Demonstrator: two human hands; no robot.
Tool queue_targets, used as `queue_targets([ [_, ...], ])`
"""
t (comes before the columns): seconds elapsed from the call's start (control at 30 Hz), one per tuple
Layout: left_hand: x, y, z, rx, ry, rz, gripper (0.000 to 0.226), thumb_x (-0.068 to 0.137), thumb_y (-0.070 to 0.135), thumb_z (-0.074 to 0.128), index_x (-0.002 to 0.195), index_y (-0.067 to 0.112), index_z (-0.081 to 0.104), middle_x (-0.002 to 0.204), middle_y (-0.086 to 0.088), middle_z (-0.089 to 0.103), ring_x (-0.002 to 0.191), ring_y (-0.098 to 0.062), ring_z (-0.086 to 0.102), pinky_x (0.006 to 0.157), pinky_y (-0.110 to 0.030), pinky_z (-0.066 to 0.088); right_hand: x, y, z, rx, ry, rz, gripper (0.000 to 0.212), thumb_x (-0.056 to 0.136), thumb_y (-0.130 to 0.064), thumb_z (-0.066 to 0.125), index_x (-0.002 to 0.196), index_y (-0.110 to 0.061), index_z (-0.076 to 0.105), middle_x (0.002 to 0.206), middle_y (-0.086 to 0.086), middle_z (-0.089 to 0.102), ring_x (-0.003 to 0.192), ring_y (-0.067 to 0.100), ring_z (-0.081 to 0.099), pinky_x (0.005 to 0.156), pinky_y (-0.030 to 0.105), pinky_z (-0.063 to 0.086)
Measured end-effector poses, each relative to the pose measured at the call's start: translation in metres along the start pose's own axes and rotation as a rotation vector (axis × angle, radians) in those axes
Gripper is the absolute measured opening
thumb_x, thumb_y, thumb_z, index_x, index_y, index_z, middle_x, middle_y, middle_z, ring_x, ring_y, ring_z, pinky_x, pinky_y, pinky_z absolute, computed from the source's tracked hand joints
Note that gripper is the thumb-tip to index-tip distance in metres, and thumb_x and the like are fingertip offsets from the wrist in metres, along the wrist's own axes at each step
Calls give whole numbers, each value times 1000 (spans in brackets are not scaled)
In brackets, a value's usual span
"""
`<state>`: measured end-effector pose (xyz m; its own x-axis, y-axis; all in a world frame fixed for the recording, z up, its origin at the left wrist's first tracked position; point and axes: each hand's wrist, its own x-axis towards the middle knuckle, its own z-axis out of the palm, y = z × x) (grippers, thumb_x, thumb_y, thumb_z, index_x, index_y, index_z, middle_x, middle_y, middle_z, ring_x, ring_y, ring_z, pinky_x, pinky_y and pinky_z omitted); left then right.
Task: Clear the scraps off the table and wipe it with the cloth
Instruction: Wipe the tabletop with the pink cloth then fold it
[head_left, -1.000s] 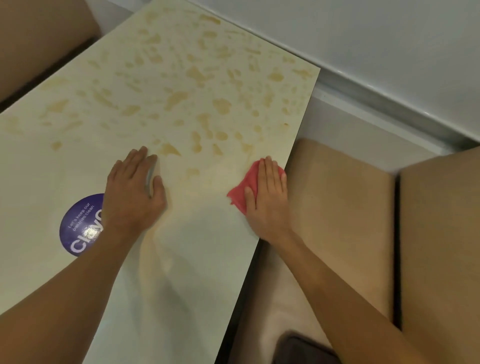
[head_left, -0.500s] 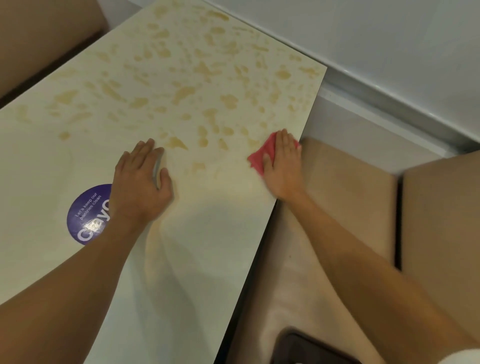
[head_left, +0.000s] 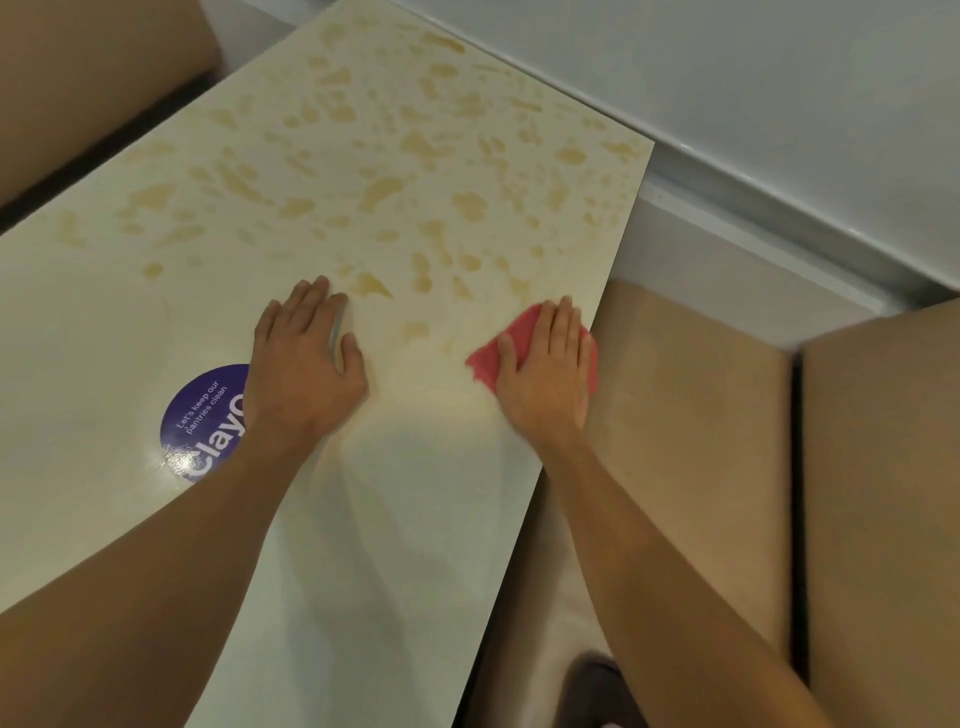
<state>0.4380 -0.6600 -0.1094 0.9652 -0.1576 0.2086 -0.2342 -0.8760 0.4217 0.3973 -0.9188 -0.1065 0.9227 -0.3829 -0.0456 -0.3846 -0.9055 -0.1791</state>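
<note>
A cream table (head_left: 395, 519) with yellow-brown speckles across its far half fills the left of the head view. My right hand (head_left: 550, 374) presses flat, fingers straight, on a red cloth (head_left: 485, 361) at the table's right edge; most of the cloth is hidden under the palm. My left hand (head_left: 304, 371) rests flat on the tabletop near the middle, fingers straight, holding nothing. No loose scraps show on the table.
A round purple sticker (head_left: 202, 423) lies on the table beside my left wrist. Tan bench cushions (head_left: 691, 441) run along the table's right side, and another tan cushion (head_left: 93, 78) sits at far left. A grey wall ledge (head_left: 753, 208) borders the far side.
My right hand slid the red cloth away along the table's right edge, then back toward me. My left hand stayed pressed in place.
</note>
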Motion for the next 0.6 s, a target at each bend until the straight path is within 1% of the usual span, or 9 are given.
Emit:
queue_targets([
  [0.07,1,0,1,12,-6,5,60,100,35,38,153,10,48,167,-10,37,158,-23,27,130,-47,16,23,-6,-2,-22,-4,25,77,108,-55,9,165,-5,-1,174,13,-5,161,24,-8,130,45,-1],
  [0.1,1,0,2,12,-5,11,60,100,35,38,153,10,48,167,-10,37,158,-23,27,130,-47,17,20,-10,-3,-33,-10,-29,74,108,-52,9,165,-5,-1,174,13,-5,161,23,-8,130,45,-1],
  [0.2,-1,0,1,8,3,-1,59,99,34,39,152,9,49,166,-10,38,157,-23,28,129,-47,17,-32,-5,-3,-41,-47,-370,69,110,-48,10,166,-8,3,174,7,-4,160,17,-10,131,40,-2],
  [0.23,0,1,0,5,0,-5,59,99,34,39,152,9,49,167,-10,38,157,-23,28,130,-47,17,-45,6,-5,-14,-63,-432,69,110,-48,11,166,-9,5,175,5,-3,160,15,-9,131,38,-3],
  [0.3,0,1,0,5,-6,-5,60,100,34,39,153,9,49,167,-10,37,158,-22,27,130,-47,17,-42,26,-8,16,-48,-391,69,110,-49,13,166,-10,7,175,4,-1,160,15,-8,131,39,-2],
  [0.4,1,1,0,15,-1,-1,60,100,35,38,153,9,49,167,-10,37,158,-22,27,129,-48,18,12,18,-8,-11,-1,-77,73,107,-49,11,165,-5,3,174,11,-2,161,21,-7,130,44,-1],
  [0.47,1,1,1,14,0,-1,59,100,34,39,153,10,49,167,-9,38,157,-23,28,129,-48,18,41,-1,-8,-45,0,13,74,107,-48,9,164,-2,-1,173,14,-4,161,24,-7,130,45,-2],
  [0.53,1,1,1,13,7,-1,59,99,34,40,153,10,49,167,-9,38,157,-22,28,129,-48,18,36,-13,-5,-78,-25,-116,71,109,-46,9,164,-2,-1,173,14,-5,161,24,-8,131,43,-2],
  [0.6,1,1,1,4,15,-7,58,99,33,41,152,10,50,166,-8,38,157,-22,28,129,-47,18,1,-8,-4,-37,-56,-358,69,110,-45,13,165,-5,1,174,10,-6,160,19,-10,131,39,-3],
])
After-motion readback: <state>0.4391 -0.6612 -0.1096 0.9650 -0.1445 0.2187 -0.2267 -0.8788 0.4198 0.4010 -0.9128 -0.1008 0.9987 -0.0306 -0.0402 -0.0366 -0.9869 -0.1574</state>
